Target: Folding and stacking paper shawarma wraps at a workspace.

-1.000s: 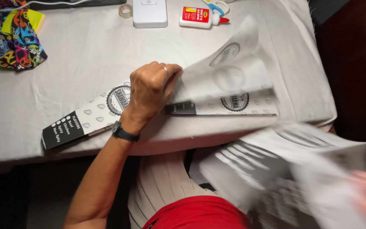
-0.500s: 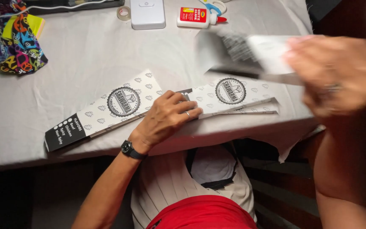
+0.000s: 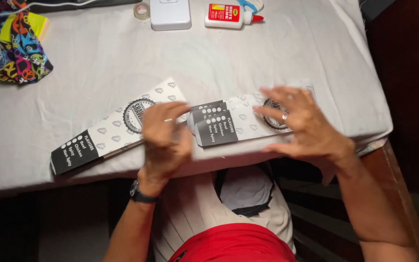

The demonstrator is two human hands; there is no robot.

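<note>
Two flat black-and-white printed cardboard sleeves lie near the table's front edge. The left sleeve (image 3: 107,133) points down-left with its black end outward. A stack of similar sleeves (image 3: 229,125) lies to its right. My left hand (image 3: 163,138), with a dark watch on the wrist, rests fingers spread where the two meet, touching both. My right hand (image 3: 306,128), wearing a ring, lies flat on the right end of the stack and presses it onto the cloth. Neither hand grips anything.
A white cloth covers the table (image 3: 98,63). At the back edge stand a white glue bottle (image 3: 231,14), a white box (image 3: 169,13) and a tape roll (image 3: 141,9). A colourful patterned cloth (image 3: 15,48) lies at the far left. Dark floor shows to the right.
My right hand brought a sleeve in from the right and laid it down on the sleeve at the right. My left hand shifted left onto the joint between the pieces.
</note>
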